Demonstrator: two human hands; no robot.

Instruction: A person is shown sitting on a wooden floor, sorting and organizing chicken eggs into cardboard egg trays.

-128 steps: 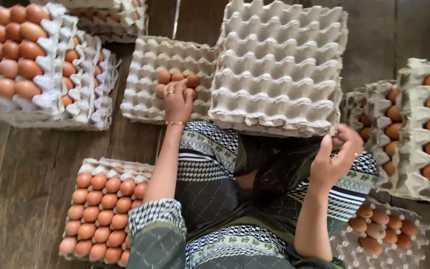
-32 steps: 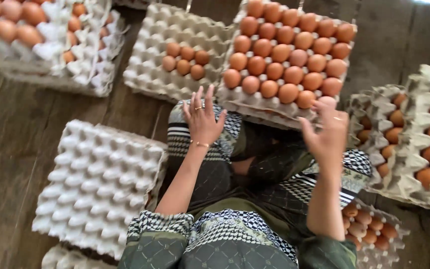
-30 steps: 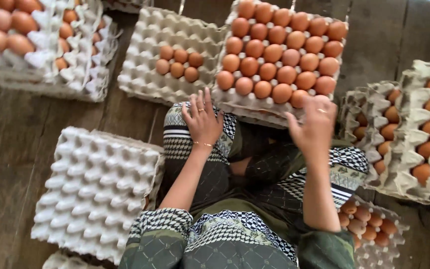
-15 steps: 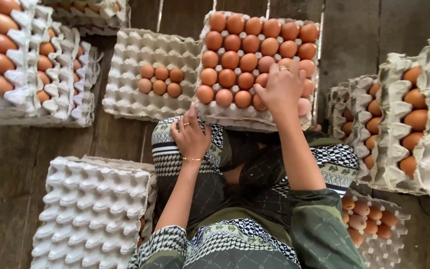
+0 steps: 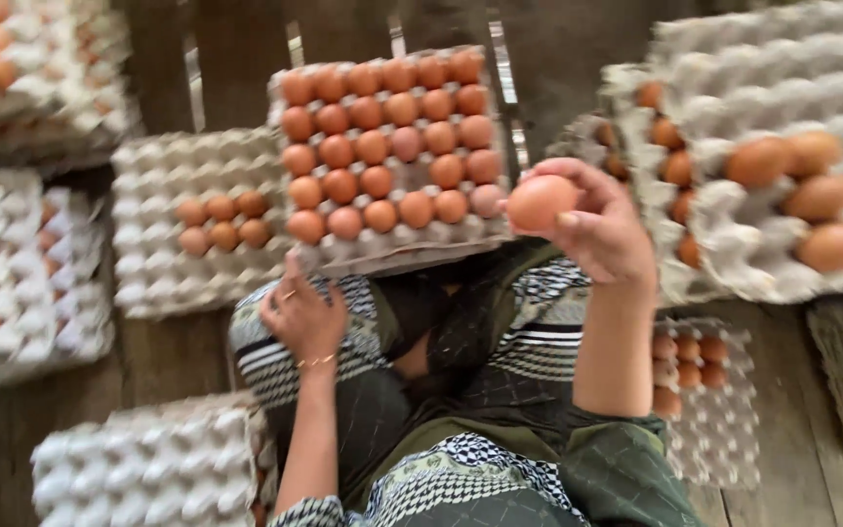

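My right hand point(image 5: 605, 230) is raised in front of me with a brown egg point(image 5: 540, 201) gripped in its fingers, just right of a grey pulp tray full of brown eggs point(image 5: 387, 146) that rests on a stack ahead of my knees. My left hand point(image 5: 301, 315) lies on my patterned knee below that tray's near edge, fingers loosely curled, nothing in it. A second tray point(image 5: 197, 222) to the left carries a few eggs in its middle.
Stacked trays with some eggs point(image 5: 773, 185) stand at the right, and a low tray of eggs point(image 5: 709, 390) sits by my right leg. An empty tray point(image 5: 148, 468) is at the lower left. More egg trays point(image 5: 21, 195) line the left on the wooden floor.
My right hand has lifted off the full tray and come back toward me with one egg in it. My left hand stayed on my knee. The view swung right.
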